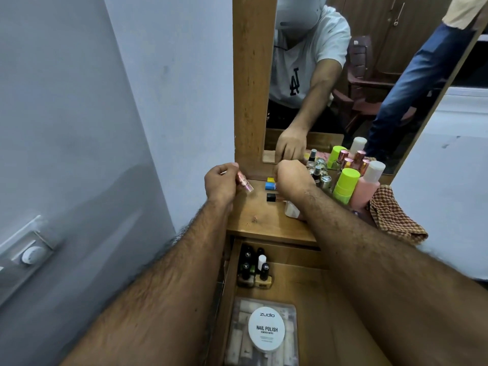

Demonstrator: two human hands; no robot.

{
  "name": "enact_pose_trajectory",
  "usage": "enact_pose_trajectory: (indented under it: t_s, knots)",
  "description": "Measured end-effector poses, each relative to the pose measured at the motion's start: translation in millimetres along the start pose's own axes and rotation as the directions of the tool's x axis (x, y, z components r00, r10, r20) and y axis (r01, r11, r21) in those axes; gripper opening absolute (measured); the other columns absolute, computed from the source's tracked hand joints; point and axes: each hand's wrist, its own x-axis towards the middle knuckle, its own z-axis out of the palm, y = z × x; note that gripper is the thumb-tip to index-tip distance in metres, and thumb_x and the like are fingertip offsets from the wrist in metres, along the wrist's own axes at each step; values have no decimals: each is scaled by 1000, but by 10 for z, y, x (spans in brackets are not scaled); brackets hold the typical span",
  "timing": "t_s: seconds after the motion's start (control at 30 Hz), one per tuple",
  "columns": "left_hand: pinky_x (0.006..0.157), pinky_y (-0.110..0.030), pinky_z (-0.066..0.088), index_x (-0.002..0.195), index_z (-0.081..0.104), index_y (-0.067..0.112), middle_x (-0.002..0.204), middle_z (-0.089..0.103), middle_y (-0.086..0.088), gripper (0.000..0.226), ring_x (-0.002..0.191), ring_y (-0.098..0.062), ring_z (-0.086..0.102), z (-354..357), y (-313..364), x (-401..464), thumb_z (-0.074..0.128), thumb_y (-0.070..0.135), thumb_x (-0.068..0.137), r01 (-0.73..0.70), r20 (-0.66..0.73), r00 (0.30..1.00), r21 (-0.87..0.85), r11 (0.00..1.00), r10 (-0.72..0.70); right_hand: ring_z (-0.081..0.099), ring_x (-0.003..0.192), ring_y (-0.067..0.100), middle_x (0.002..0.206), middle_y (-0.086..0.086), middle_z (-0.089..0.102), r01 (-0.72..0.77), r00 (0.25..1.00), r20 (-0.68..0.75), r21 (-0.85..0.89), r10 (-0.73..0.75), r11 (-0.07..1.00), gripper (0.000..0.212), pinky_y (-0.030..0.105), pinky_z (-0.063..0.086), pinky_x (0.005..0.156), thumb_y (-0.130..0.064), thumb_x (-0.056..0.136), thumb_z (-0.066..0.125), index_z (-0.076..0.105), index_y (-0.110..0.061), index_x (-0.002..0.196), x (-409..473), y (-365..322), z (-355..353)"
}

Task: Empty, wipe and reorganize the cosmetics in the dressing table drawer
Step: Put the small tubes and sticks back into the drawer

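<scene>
Two hands work over the dressing table top (266, 223), and going from the left, the left hand (220, 182) comes first: its fingers are curled round a small pink lipstick tube (244, 183), pinched near the rose-coloured cap end, with the long axis tilted so the free end points down and to the right toward the table. By the look of it, this tube is light, stiff and smooth, so it could slip from a loose pinch; a hold across its middle seems safest. Just right of it three small pieces lie in a short column on the wood: a yellow cap (270, 179), a blue-capped tube (270, 185) and a black-capped bottle (272, 197), the last two lying on their sides with caps pointing left and long axes running left to right. The right hand (293, 177) hovers over their far ends, fingers bent downward, but whether it grips anything I cannot tell, since its back hides the fingertips. A white bottle (291, 210) lies partly under that wrist. Further right stand small glass bottles (320, 178), likely fragile and best lifted by the body, then a lime-green container (346, 186), a pink bottle (365, 191) and a checked cloth (393, 215). Below, the open drawer (311, 286) holds upright nail polish bottles (254, 268) at its back left and a round nail polish remover tub (266, 328) resting on a clear case.
</scene>
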Motion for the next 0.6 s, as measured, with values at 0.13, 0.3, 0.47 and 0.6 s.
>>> enact_pose_trajectory:
  t_s: [0.13, 0.3, 0.47, 0.6]
  knots:
    - [73, -26, 60, 105, 68, 16, 102, 68, -4, 15, 88, -15, 69, -4, -3, -18, 67, 26, 93, 9, 20, 1000, 8, 1000, -9, 65, 85, 28, 90, 8, 66, 44, 999, 11, -111, -43, 993, 18, 36, 55, 69, 3, 85, 65, 69, -9, 98, 49, -28, 6]
    - [63, -23, 58, 104, 69, 10, 88, 71, -3, 18, 62, -8, 66, -35, -24, -65, 70, 23, 91, 33, 52, 998, -28, 999, -32, 55, 79, 24, 88, 6, 58, 77, 997, 39, -203, -71, 976, 19, 36, 53, 66, 1, 87, 64, 66, -11, 102, 61, -37, -4]
    - [63, -23, 60, 97, 70, 12, 87, 71, -3, 11, 66, -9, 70, -66, 5, -131, 70, 21, 91, 54, 58, 997, -53, 997, -51, 54, 78, 23, 84, 3, 54, 101, 995, 27, -276, -97, 956, 18, 36, 53, 66, -2, 87, 65, 65, -14, 101, 31, -44, -12]
    - [58, -20, 58, 89, 69, 15, 86, 70, -2, 5, 70, -10, 71, -81, 47, -195, 69, 19, 91, 51, 54, 997, -61, 997, -47, 54, 79, 21, 92, 3, 61, 121, 992, -10, -275, -129, 954, 14, 35, 53, 66, -11, 90, 65, 65, -14, 103, -16, -64, -65]
